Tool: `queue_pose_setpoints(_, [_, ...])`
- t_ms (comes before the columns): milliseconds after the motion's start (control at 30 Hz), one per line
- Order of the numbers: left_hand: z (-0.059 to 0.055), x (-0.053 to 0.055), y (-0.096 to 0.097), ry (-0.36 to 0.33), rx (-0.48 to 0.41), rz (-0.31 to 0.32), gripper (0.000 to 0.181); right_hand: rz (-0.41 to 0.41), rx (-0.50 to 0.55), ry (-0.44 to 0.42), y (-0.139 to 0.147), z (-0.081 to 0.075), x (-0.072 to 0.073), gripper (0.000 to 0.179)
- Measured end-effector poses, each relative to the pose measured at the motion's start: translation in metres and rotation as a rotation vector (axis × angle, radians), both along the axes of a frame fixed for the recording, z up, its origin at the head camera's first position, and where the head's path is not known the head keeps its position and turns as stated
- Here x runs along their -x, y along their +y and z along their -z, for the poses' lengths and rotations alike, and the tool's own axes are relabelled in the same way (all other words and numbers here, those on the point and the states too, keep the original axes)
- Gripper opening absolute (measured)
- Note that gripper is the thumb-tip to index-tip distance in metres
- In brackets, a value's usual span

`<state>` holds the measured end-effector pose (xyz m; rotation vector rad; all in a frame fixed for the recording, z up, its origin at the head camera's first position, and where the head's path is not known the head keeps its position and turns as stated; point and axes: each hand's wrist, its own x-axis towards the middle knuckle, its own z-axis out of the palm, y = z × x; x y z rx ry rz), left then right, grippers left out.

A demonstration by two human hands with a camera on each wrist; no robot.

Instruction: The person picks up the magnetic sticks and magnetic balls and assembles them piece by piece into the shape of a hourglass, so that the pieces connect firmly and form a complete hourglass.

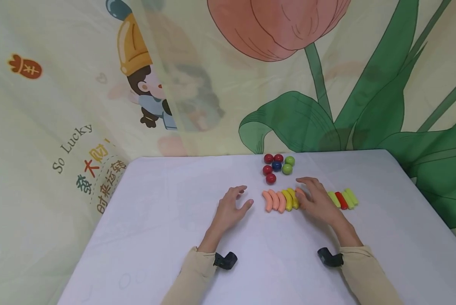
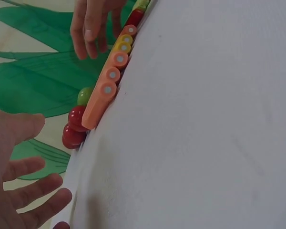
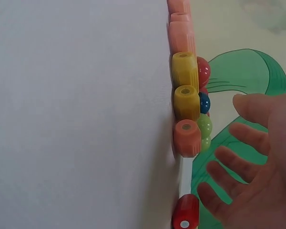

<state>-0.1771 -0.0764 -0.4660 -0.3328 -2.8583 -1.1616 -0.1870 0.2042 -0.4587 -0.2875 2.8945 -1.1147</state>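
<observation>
1. In the head view we see bright, even light across the bench (image 1: pixel 155 203).
2. We find faint, soft-edged shadows beside the sleeves (image 1: pixel 191 275).
3. Both wrist views look dimmer and greyer to us, their fine detail softened.
4. We notice a blurry shadow beside the orange piece (image 3: pixel 187 138).
5. We catch tiny white glints on the red balls (image 2: pixel 77 118).

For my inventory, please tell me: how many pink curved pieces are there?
4. In the head view, three pink pieces lie left of the two yellow pieces; the fourth is right of them, partly hidden by the right hand. Wrist views show no fifth.
</observation>
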Motion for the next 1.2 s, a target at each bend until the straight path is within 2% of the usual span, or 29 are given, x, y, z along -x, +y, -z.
queue_pose_setpoints(400, [0.002, 0.001, 0.020, 0.009, 0.025, 0.000, 0.045, 0.019, 0.086, 0.000, -0.002, 0.003, 0.006, 0.047])
queue_pose_setpoints(667, [0.002, 0.003, 0.032, 0.045, 0.046, -0.004, 0.043, 0.043, 0.132, 0.002, -0.004, 0.001, 0.011, 0.046])
queue_pose_setpoints(933, [0.009, 0.006, 0.045, 0.084, 0.027, -0.044, 0.044, 0.074, 0.228, 0.023, -0.015, -0.002, 0.018, 0.048])
queue_pose_setpoints(1100, [0.014, 0.006, 0.049, 0.113, 0.046, -0.065, 0.047, 0.101, 0.270, 0.055, -0.024, -0.003, 0.018, 0.048])
queue_pose_setpoints(1200, [0.016, 0.005, 0.052, 0.113, 0.070, -0.059, 0.050, 0.087, 0.267, 0.066, -0.024, 0.000, 0.022, 0.049])
